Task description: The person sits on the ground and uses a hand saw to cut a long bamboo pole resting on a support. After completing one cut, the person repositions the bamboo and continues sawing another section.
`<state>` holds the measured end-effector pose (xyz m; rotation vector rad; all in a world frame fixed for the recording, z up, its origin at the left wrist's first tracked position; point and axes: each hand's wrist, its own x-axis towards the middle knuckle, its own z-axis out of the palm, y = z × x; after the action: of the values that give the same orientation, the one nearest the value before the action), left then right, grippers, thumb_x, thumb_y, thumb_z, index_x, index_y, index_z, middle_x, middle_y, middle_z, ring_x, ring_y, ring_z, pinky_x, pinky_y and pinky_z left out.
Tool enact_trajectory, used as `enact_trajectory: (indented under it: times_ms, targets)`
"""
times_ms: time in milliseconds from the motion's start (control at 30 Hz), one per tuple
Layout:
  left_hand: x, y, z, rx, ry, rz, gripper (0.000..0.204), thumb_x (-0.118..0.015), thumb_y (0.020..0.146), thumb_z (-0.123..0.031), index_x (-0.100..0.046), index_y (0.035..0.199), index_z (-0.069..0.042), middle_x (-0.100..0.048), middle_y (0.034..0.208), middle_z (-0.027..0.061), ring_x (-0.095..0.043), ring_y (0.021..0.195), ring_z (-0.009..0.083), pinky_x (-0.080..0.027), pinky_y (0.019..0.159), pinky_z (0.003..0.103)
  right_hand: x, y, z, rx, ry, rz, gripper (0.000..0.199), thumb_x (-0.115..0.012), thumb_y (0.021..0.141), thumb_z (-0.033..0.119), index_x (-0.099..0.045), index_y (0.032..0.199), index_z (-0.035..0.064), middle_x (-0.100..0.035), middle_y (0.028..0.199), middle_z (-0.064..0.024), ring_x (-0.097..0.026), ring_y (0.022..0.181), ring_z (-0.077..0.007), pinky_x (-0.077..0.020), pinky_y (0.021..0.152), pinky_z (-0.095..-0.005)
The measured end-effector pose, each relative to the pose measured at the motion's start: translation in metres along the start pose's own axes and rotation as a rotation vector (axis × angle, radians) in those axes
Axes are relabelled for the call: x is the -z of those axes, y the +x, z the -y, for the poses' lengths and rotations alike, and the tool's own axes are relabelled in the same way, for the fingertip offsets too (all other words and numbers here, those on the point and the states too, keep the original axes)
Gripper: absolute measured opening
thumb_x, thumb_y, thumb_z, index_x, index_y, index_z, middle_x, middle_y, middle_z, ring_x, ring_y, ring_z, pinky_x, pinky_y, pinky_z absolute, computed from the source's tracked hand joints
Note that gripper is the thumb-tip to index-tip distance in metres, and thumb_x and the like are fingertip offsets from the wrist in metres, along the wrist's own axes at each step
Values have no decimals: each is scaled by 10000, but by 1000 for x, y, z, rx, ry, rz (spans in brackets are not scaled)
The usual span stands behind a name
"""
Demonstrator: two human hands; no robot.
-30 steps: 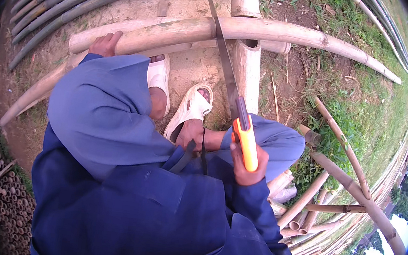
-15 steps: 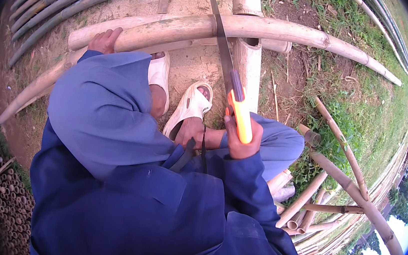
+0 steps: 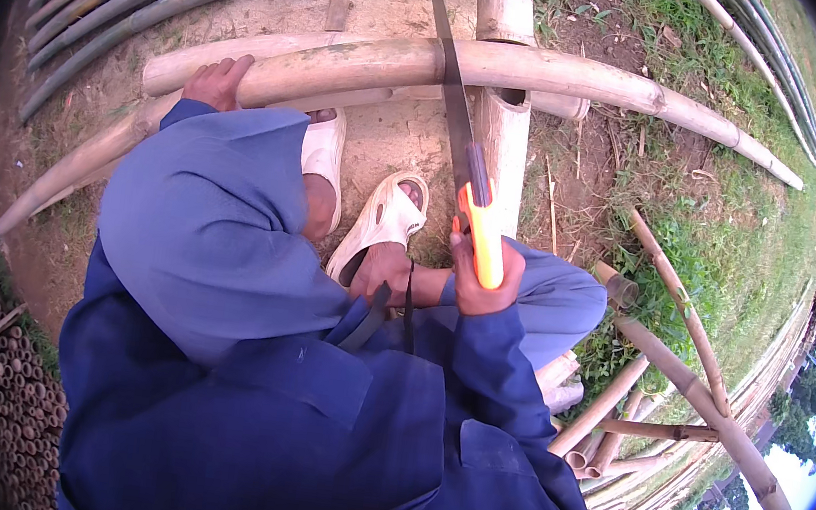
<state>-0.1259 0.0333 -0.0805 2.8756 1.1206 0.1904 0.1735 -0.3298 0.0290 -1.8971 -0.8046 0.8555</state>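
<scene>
Long pale bamboo pole [image 3: 550, 70] lying crosswise on a short upright bamboo post [image 3: 502, 135], over bare dirt. Right hand [image 3: 480, 283] wrapped tight around the orange handle of a handsaw [image 3: 461, 140], nearer the body than the pole; dark blade running up and across the pole just left of the post, resting on it. Left hand [image 3: 216, 82] pressed flat against the pole's left stretch, fingers spread open over its curve. White sandals [image 3: 382, 222] on the dirt just below the pole. Grass right of the post.
</scene>
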Motion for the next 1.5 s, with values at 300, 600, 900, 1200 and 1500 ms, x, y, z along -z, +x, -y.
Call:
enact_trajectory:
  times_ms: [300,600,900,1200,1500]
  targets:
    - [-2,1,4,4,4,40,774,-839,674,-525,-589,1281,-115,-660,1014,125,-667,931,342,-514,832,448,45,-77,56,-319,-119,116,423,-699,890,41,-636,1293,-70,-705,1229,-228,-699,1145,-259,-515,976,-332]
    - [5,0,-1,11,-25,39,720,-763,727,-556,-593,1256,-98,-659,996,127,-659,921,361,-500,848,456,-1,14,37,49,17,-24,174,-749,885,91,-704,963,-59,-682,723,-143,-648,635,-197,-510,624,-341]
    - [5,-1,-3,-25,-12,-29,648,-751,738,-556,-610,1175,-100,-656,981,126,-661,908,331,-509,797,437,28,-35,54,-96,-16,-17,216,-719,896,48,-716,1078,-68,-747,878,-172,-734,817,-220,-549,753,-320]
    - [14,6,-11,7,-16,-17,687,-744,756,-587,-598,1202,-85,-654,963,130,-658,904,337,-499,808,439,55,-84,67,-270,-92,34,269,-678,893,2,-699,1147,-83,-760,997,-171,-730,965,-191,-543,874,-309]
    - [5,1,0,-31,-17,4,690,-771,740,-523,-600,1259,-102,-653,986,123,-662,900,337,-508,819,440,24,-36,43,-65,-14,-11,94,-716,903,31,-676,937,-47,-654,735,-75,-608,678,-114,-473,621,-293]
